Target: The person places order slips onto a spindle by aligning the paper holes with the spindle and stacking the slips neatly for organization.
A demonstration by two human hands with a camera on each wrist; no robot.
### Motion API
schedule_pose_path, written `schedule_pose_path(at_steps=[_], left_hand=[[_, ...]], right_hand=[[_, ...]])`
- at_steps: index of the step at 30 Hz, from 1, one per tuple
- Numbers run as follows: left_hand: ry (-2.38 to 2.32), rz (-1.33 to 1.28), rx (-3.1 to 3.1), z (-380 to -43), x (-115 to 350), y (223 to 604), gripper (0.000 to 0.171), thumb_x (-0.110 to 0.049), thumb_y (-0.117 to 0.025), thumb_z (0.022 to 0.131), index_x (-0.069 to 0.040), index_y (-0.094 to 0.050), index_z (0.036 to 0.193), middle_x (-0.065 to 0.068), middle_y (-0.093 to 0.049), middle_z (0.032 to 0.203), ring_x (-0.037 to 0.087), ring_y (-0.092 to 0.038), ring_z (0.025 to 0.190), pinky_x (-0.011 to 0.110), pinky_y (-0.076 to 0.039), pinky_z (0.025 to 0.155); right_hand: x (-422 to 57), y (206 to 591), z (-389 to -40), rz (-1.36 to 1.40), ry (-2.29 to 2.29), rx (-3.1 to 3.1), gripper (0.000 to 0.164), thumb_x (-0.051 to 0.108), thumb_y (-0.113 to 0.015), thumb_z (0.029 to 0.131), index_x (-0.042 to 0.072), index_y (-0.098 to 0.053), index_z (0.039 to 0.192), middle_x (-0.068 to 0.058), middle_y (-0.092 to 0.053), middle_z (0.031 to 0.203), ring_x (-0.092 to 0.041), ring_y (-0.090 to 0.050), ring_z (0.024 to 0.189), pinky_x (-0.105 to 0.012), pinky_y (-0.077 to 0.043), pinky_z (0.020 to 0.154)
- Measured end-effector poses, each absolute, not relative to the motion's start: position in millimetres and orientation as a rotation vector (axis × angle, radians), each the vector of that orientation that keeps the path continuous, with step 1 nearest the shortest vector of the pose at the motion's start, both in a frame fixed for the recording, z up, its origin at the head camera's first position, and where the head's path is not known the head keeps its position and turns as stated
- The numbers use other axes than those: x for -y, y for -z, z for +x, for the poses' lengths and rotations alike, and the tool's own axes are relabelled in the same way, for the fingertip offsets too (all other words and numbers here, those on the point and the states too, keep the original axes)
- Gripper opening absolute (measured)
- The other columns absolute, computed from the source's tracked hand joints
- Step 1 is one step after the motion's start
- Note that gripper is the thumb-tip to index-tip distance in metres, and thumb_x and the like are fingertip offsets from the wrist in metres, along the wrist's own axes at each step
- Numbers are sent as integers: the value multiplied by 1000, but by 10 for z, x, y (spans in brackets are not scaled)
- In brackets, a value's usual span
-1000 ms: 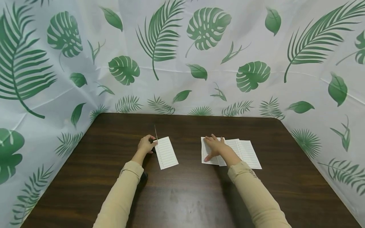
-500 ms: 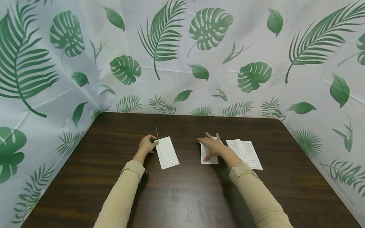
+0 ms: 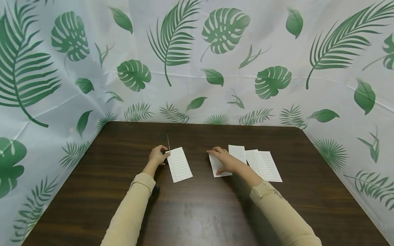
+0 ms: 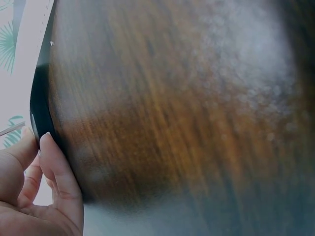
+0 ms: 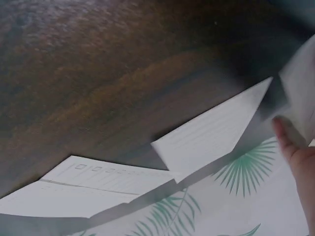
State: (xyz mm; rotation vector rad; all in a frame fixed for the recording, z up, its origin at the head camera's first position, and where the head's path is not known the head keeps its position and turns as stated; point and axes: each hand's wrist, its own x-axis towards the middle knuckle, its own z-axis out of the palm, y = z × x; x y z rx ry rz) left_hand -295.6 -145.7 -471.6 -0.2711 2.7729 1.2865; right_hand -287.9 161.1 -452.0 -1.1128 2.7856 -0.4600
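Observation:
In the head view, my left hand point(image 3: 157, 156) pinches the upper left corner of a small lined note sheet point(image 3: 180, 165). A thin upright strip point(image 3: 168, 143) rises beside that corner; whether it is a stick or an edge-on sheet cannot be told. In the left wrist view, thumb and fingers grip a pale edge with a dark side point(image 4: 42, 98). My right hand point(image 3: 226, 161) holds another lined sheet point(image 3: 214, 164), fingers at its far edge and thumb at its near one. That sheet point(image 5: 300, 88) looks tilted and blurred in the right wrist view.
Right of my right hand lie a single lined sheet point(image 3: 237, 152) and two overlapping ones point(image 3: 268, 165), small checkboxes point(image 5: 96, 169) showing on one. All rest on a dark wooden table point(image 3: 197, 212). A leaf-print curtain point(image 3: 184, 95) hangs behind it.
My right hand has moved left, drawing one sheet away from the row and uncovering another sheet behind it. The left hand and its sheet have stayed in place.

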Motion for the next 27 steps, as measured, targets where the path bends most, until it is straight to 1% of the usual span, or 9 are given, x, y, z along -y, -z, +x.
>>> schedule_pose_path(at_steps=[3,7,9,12,15,18,22,24,27], left_hand=[[-1277,-270,-2779,-2956,1465,4719,24,-14,-61,91,-2,-58,111,25,-56,114,8,-49,45,20,-53,44],[-1270,-264,-2780,-2960,1468,4723,25,-16,-61,91,-2,-58,112,25,-56,114,7,-49,45,20,-53,44],[-1265,-266,-2780,-2956,1466,4722,25,-16,-61,91,-2,-58,112,25,-56,116,9,-50,48,21,-53,45],[-1259,-267,-2786,-2949,1459,4719,25,-16,-62,91,-2,-58,111,25,-55,119,12,-51,51,22,-54,46],[-1258,-265,-2794,-2934,1455,4701,24,-16,-62,91,-2,-58,110,25,-55,120,13,-52,52,22,-54,46],[-1270,-264,-2795,-2929,1456,4693,24,-16,-63,90,-1,-58,109,25,-55,120,13,-51,52,22,-54,45],[-1277,-263,-2796,-2922,1458,4697,24,-16,-62,91,-2,-58,110,26,-55,120,11,-50,49,21,-54,45],[-1275,-266,-2795,-2921,1459,4699,24,-17,-62,91,-2,-58,110,26,-55,120,9,-49,47,21,-54,45],[-1277,-265,-2799,-2919,1460,4704,24,-16,-63,90,-2,-59,110,25,-56,120,8,-48,45,21,-54,45]], right_hand=[[-1611,4545,-2844,-1090,603,-2755,94,7,-83,66,-2,-31,143,-33,-21,145,-53,-30,130,-57,-44,98],[-1623,4594,-2790,-1048,733,-2768,88,-3,-77,71,-3,-28,145,-34,-6,151,-55,-20,135,-55,-49,93],[-1617,4630,-2774,-1030,796,-2812,78,-10,-70,75,-4,-31,143,-33,-11,151,-54,-22,134,-56,-46,97],[-1603,4677,-2759,-1000,936,-2914,60,-18,-61,78,-6,-45,135,-32,-31,145,-50,-36,129,-55,-45,99],[-1579,4697,-2761,-943,1139,-2951,43,-19,-56,81,-9,-55,123,-30,-51,130,-44,-52,118,-50,-48,96],[-1565,4702,-2770,-859,1301,-2931,32,-15,-57,84,-11,-60,115,-28,-63,113,-40,-62,104,-42,-55,89],[-1576,4716,-2772,-800,1320,-2956,26,-15,-56,84,-12,-62,110,-26,-67,101,-37,-66,95,-42,-57,83],[-1591,4719,-2769,-838,1237,-2967,31,-18,-52,83,-11,-62,111,-27,-65,108,-39,-64,101,-45,-55,86],[-1611,4703,-2760,-953,1046,-2950,46,-23,-46,80,-7,-57,122,-29,-49,133,-43,-57,111,-38,-56,75]])
